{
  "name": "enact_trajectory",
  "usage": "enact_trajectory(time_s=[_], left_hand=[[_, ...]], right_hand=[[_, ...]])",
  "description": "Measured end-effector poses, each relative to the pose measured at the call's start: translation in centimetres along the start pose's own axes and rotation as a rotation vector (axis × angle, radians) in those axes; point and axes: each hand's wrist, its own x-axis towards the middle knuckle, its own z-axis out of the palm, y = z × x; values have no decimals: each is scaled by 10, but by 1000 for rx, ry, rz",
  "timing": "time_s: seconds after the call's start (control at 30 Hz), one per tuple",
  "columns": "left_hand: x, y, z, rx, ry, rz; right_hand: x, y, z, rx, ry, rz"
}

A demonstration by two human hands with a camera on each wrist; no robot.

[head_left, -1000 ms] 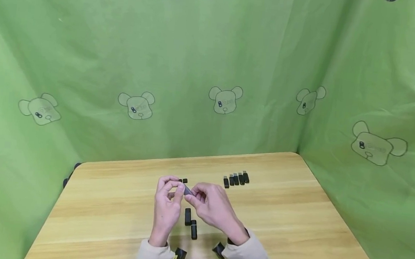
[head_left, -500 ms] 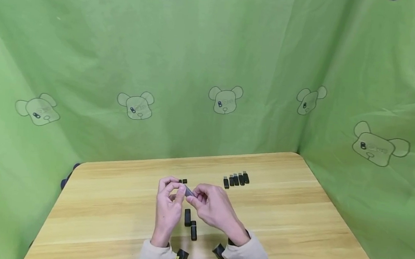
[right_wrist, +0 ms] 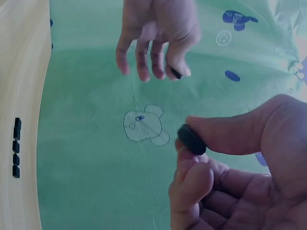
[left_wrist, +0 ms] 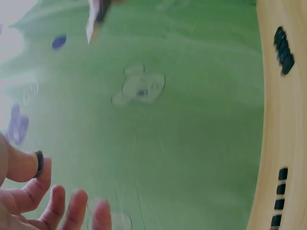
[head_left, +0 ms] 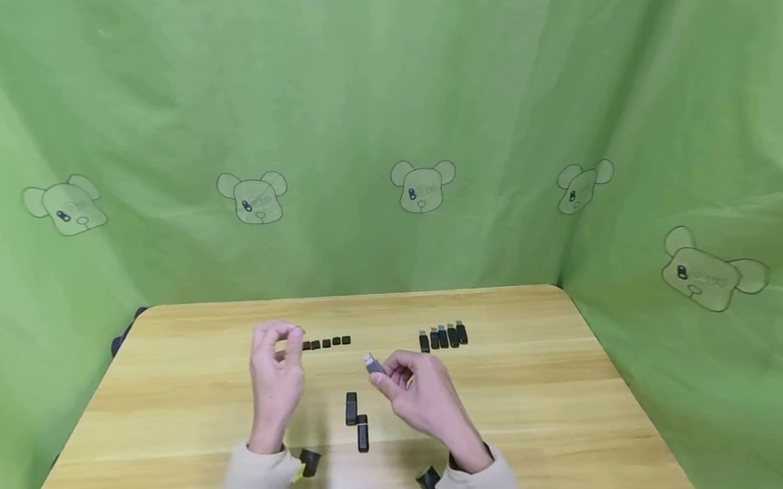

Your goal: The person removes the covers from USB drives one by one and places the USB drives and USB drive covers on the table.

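Note:
My right hand (head_left: 423,395) pinches a dark USB stick (head_left: 375,366) between thumb and forefinger, its metal plug bare and pointing up to the left. In the right wrist view the dark rounded end of that stick shows at the fingertips. To the left, clear of the stick, my left hand (head_left: 275,380) holds a small black cap (left_wrist: 39,164) between thumb and forefinger, the other fingers loosely bent. On the table between the wrists lie two capped USB sticks, one (head_left: 351,409) slightly farther back than the other (head_left: 364,435).
A row of small black caps (head_left: 326,343) lies behind the left hand. At the back right, several uncapped USB sticks (head_left: 443,337) lie side by side, plugs facing away. The wooden table (head_left: 558,414) is enclosed by green curtains (head_left: 347,116). Black camera mounts (head_left: 309,462) sit by both wrists.
Earlier both hands gripped the stick together. Now the cap is off it: the left hand has moved left with the cap, the right hand slightly right with the stick, baring its plug.

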Motion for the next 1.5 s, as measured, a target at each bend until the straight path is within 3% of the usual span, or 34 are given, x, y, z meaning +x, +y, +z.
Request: enact_trajectory(time_s=[0.13, 0.43, 1.27, 1.5], left_hand=[[-12, 2, 4, 36, -77, 61], [-21, -5, 7, 25, -127, 76], [-25, -9, 4, 66, -98, 68], [-27, -10, 3, 83, -105, 11]], right_hand=[[6, 1, -6, 33, 78, 10], [22, 14, -21, 40, 184, 2], [52, 42, -34, 110, 260, 89], [55, 48, -31, 125, 245, 146]])
